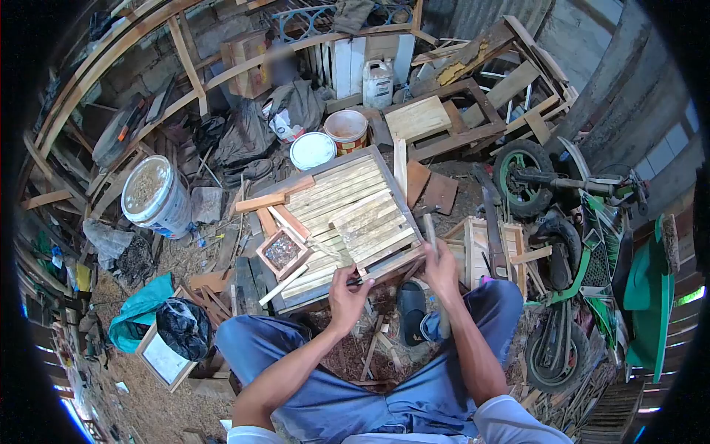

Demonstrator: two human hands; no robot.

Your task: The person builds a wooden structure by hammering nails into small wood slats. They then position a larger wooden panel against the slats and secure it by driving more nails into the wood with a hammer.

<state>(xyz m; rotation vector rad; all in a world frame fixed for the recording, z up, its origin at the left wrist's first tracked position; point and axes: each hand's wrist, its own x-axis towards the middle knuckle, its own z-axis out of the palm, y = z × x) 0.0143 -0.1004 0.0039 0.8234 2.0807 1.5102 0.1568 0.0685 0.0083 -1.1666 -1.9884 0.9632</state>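
A small slatted wooden panel [376, 231] lies on the low slatted table [329, 185], its near edge towards me. My left hand [347, 302] is at that near edge, thumb and fingers pinched together; a small dark thing shows by the fingertips, too small to name. My right hand [441, 272] is closed around a long pale wooden stick [430, 228] beside the panel's right corner. The stick runs down along my wrist. On the table's left side stands a small wooden box [302, 258] holding small metal pieces, with loose wood strips [260, 202] near it.
Left of the table stands a large white bucket [171, 205]. Behind it are a white lid [312, 151], an open bucket [346, 130] and a jug [378, 83]. A green motorbike [584, 266] stands on the right. Wood scraps [373, 348] litter the floor between my legs.
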